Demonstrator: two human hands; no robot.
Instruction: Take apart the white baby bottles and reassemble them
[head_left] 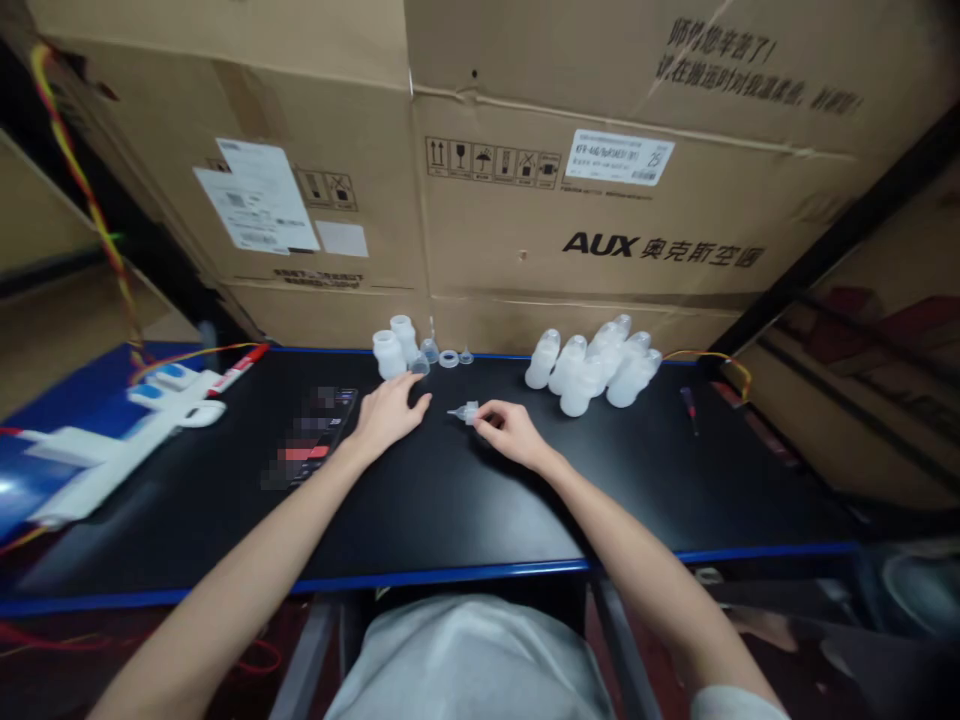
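My right hand pinches a small translucent piece with a pointed tip, held just over the black tabletop with the tip facing left. My left hand reaches forward, fingers stretched and thumb apart. Its fingertips are at a clear cap; whether they touch it I cannot tell. Just beyond stand two white bottles with open necks. Beside them lie another clear cap, a white ring and a small pointed teat. Several capped white bottles stand grouped to the right.
A phone, partly blurred out, lies left of my left forearm. Farther left are a white power strip and a red marker. A small screwdriver lies at the right. Large cardboard boxes wall off the back.
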